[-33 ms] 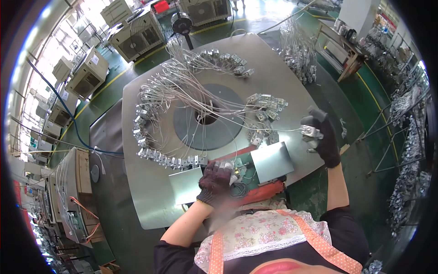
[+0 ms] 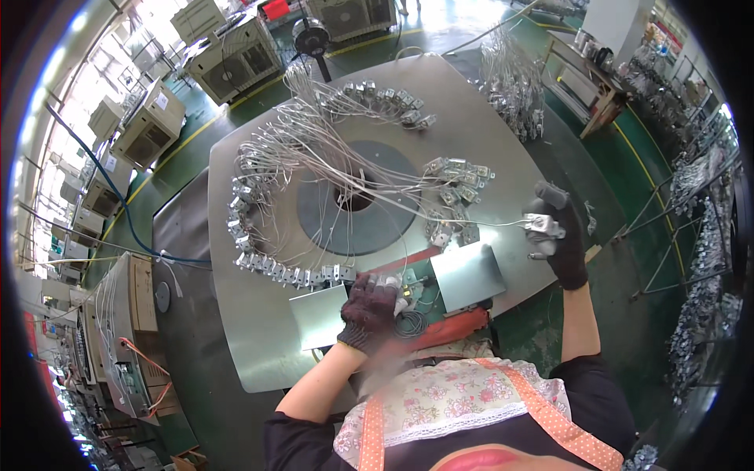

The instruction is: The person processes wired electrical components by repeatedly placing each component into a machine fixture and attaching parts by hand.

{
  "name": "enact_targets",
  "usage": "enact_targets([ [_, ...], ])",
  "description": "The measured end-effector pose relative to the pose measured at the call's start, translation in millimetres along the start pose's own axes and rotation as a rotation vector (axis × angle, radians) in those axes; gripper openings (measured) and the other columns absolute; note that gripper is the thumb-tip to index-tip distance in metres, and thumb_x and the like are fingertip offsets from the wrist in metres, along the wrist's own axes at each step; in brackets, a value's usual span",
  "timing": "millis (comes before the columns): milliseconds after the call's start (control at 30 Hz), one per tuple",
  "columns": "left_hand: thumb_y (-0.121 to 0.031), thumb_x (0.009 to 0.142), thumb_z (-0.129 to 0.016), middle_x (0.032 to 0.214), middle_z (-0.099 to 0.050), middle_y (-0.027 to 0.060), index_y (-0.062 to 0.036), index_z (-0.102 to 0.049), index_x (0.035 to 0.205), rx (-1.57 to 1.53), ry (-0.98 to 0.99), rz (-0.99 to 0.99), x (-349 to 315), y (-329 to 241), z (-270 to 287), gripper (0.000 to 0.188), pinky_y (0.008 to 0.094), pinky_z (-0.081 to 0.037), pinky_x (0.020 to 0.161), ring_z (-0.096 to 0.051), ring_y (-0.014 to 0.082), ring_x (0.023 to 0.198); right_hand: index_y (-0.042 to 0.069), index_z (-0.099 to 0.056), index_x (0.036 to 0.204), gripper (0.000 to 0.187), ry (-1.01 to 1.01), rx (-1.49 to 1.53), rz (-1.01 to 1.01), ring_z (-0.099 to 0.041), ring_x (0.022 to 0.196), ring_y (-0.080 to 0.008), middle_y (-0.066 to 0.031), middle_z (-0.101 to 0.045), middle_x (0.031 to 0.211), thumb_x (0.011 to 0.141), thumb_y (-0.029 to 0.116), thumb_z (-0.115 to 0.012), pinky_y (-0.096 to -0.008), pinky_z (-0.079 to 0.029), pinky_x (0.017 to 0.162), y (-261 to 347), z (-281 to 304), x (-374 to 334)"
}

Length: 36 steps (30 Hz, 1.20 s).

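My right hand (image 2: 561,239), in a dark glove with grey fingertips, is closed round a small silver metal box (image 2: 544,226) at the right of the table. A thin pale cable (image 2: 491,224) runs from that box toward the bundle over the table's middle. My left hand (image 2: 369,312), in a dark maroon glove, lies at the near edge, its fingers curled down beside a fixture (image 2: 416,294) with small parts and a coil of grey wire (image 2: 411,323). What those fingers hold, if anything, is hidden. Shiny metal plates (image 2: 469,276) flank the fixture.
Several similar boxes on cables (image 2: 294,275) curve round the grey disc (image 2: 314,224) of the metal table (image 2: 267,365). Another cluster of boxes (image 2: 459,179) lies right of the disc. A fan (image 2: 311,38) stands beyond; hanging cables (image 2: 514,94) crowd the far right.
My right hand has shifted slightly to the right with the metal box. My left hand stays almost in place.
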<state>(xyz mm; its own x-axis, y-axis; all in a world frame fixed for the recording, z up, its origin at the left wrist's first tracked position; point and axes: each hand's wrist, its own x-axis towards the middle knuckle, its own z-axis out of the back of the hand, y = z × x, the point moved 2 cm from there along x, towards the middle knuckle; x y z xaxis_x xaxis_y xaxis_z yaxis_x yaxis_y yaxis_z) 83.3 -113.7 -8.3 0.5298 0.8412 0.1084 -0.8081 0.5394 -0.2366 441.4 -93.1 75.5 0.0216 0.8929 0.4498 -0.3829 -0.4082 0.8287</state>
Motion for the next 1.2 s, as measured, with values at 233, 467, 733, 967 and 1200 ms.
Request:
enact_targets([
  [233,-0.038,0.089,-0.070,0.121,-0.069,0.0212,-0.0017,-0.064,0.121,-0.044,-0.049,-0.016,-2.8,-1.3,-1.7,0.048,0.0506,-0.043,0.111,-0.064,0.0396,0.117,0.000,-0.069,0.105,0.024,0.425,0.726,-0.710,-0.063,0.073,-0.0100,-0.0040,-0.068,0.088,0.089,0.017,-0.064,-0.0228,-0.050,0.054,24.3,-54.0,-16.9],
  [467,-0.036,0.088,-0.071,0.120,-0.070,0.0187,-0.0040,-0.065,0.121,-0.073,0.009,0.059,-2.5,-6.0,5.4,0.047,0.0501,-0.043,0.111,-0.065,0.0388,0.116,0.001,-0.061,0.133,0.055,0.675,0.882,-0.484,-0.069,0.098,-0.0237,-0.0121,-0.071,0.105,0.081,0.008,-0.076,-0.0377,-0.058,0.081,46.2,-66.6,-29.1],
  [733,-0.035,0.088,-0.070,0.119,-0.070,0.0184,-0.0030,-0.064,0.122,-0.058,0.108,0.050,-4.2,-5.7,5.0,0.047,0.0495,-0.041,0.111,-0.064,0.0360,0.118,0.001,-0.066,0.115,0.027,0.630,0.799,-0.499,-0.067,0.104,-0.0237,-0.0112,-0.068,0.105,0.096,0.020,-0.065,-0.0381,-0.054,0.089,46.5,-84.8,-27.5],
  [967,-0.037,0.092,-0.065,0.124,-0.067,0.0213,-0.0020,-0.063,0.125,-0.018,0.010,0.009,-0.9,-1.9,1.6,0.048,0.0504,-0.040,0.112,-0.062,0.0363,0.123,0.008,-0.050,0.143,0.046,0.450,1.186,-0.804,-0.068,0.106,-0.0263,-0.0134,-0.064,0.120,0.103,0.030,-0.059,-0.0429,-0.061,0.087,16.9,-135.8,5.3],
  [1200,-0.036,0.095,-0.061,0.128,-0.066,0.0158,-0.0136,-0.063,0.135,-0.002,0.088,-0.050,0.3,5.4,-8.9,0.046,0.0536,-0.041,0.110,-0.061,0.0347,0.122,0.003,-0.037,0.154,0.061,0.586,1.327,-0.698,-0.064,0.121,-0.0314,-0.0173,-0.060,0.129,0.099,0.019,-0.059,-0.0463,-0.055,0.104,36.5,-136.1,-3.1],
])
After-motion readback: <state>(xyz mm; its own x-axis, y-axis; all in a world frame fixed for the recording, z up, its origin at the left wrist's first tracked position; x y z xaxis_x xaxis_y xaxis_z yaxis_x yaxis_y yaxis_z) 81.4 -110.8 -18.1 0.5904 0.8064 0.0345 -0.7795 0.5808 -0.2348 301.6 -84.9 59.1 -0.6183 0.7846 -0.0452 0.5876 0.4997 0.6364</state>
